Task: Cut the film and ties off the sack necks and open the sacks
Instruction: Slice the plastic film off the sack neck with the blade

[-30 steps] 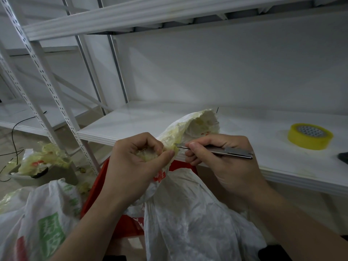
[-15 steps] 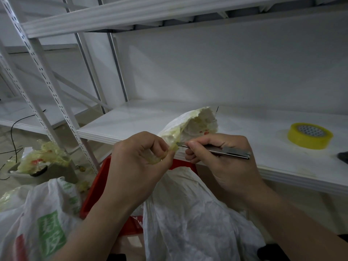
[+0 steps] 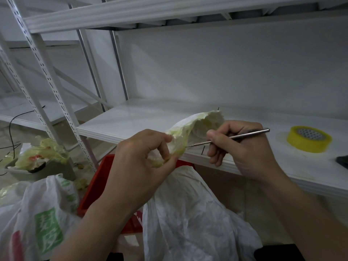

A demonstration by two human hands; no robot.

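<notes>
Knife (image 3: 237,136) steeper, edge-on now.

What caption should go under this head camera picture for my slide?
Left hand pinches the film-wrapped sack neck while the right hand points a thin metal blade at it.

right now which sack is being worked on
The plain white sack: left hand grips its neck, right hand holds a knife to it. The green-printed sack sits unheld.

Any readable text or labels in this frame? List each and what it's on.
"皮": lower white character on the green patch of the left sack; the upper character is creased and I can't be sure of it.
Fainter green print above the patch: too creased to read.
Yellow tape roll: no text visible.
</notes>
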